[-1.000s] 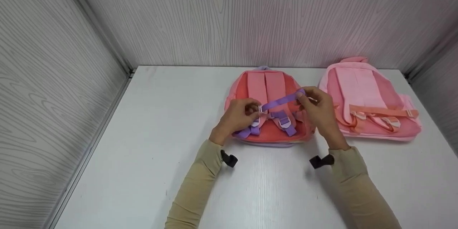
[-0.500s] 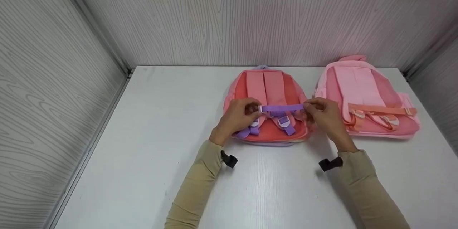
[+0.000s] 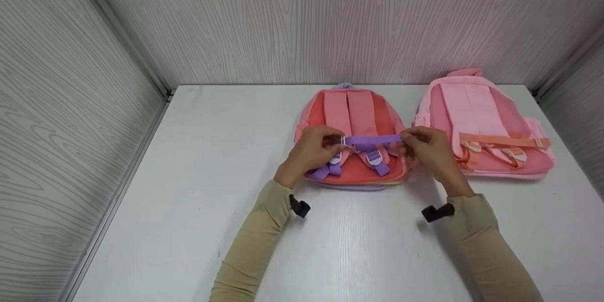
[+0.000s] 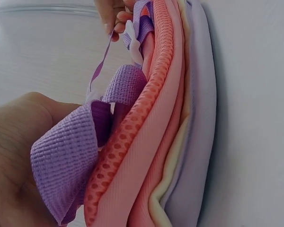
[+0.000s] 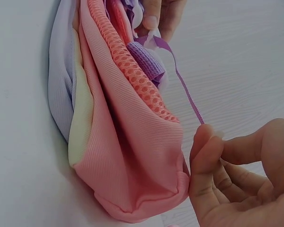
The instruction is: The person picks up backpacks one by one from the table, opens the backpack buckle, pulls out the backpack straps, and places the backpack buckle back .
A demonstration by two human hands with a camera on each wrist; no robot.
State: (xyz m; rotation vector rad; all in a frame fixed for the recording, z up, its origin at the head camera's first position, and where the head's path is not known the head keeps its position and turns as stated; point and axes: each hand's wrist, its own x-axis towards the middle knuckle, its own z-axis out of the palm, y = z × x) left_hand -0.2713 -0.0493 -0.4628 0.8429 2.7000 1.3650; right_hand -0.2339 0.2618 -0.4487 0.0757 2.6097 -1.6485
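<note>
A small coral-pink backpack (image 3: pixel 358 172) lies on the table with its shoulder straps (image 3: pixel 362 111) facing up. Across it runs a purple webbing strap (image 3: pixel 373 139), drawn straight between both hands. My left hand (image 3: pixel 314 148) pinches the white buckle (image 3: pixel 344 141) at the strap's left end. Thumb and fingers of my right hand (image 3: pixel 427 148) pinch the strap's right end; in the right wrist view the thin strap edge runs up from those fingertips (image 5: pixel 206 135). Another white buckle (image 3: pixel 374 158) with purple webbing rests lower on the bag. The left fingertips are partly hidden in the left wrist view.
A larger light-pink backpack (image 3: pixel 476 108) with an orange strap (image 3: pixel 500 140) lies close by on the right. Both bags rest on a white table (image 3: pixel 226 151), bounded by a grey wood-grain panel (image 3: pixel 283 23) at the back and more panels at the sides.
My right hand has moved right and lower, bringing the slanted purple strap level and taut. My left hand stays at the buckle. In the last half second little has changed.
</note>
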